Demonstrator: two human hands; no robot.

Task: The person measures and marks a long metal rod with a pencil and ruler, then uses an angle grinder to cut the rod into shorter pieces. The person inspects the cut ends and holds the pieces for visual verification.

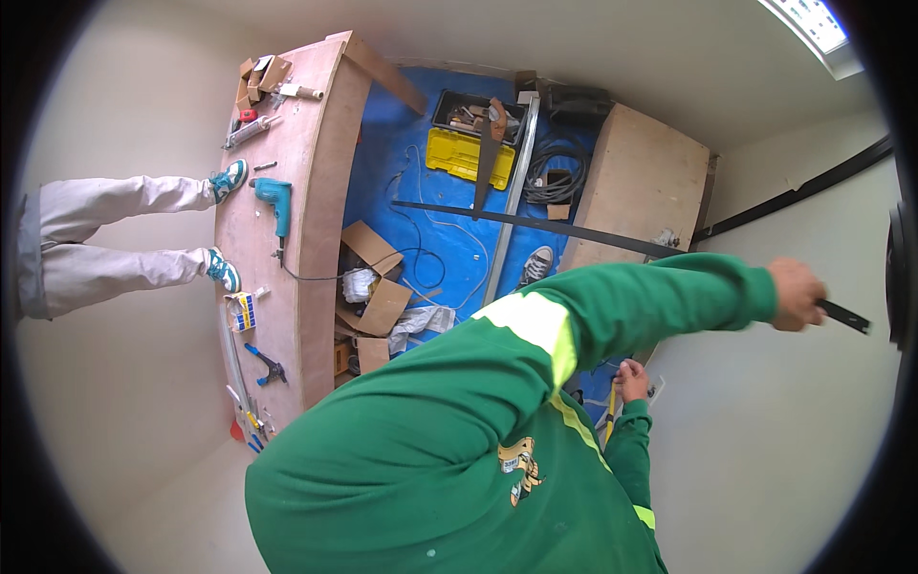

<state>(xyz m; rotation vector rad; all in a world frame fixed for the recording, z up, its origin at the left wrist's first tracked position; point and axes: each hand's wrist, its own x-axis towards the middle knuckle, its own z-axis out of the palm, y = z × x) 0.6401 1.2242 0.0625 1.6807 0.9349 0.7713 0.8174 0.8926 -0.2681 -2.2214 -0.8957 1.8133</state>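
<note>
My left arm, in a green sleeve, reaches across my body to the right. My left hand [796, 295] is closed round one end of a black strip [845, 317]. The sleeve hides part of the strip; what looks like its other length [535, 224] runs left over the blue floor sheet, passing above a metal bar and a handsaw. My right hand [631, 381] is lower, close to my body near the wall, with its fingers pinched at a narrow yellow strip [610, 413]. Its exact kind is too small to make out.
On the wooden bench [320, 191] lie a teal drill [274, 199], sealant tubes and a blue clamp [265, 365]. A toolbox with a yellow lid [469, 158], coiled cable [557, 172] and open cartons [375, 277] stand on the blue sheet [459, 244]. Another person's legs [134, 230] are at left.
</note>
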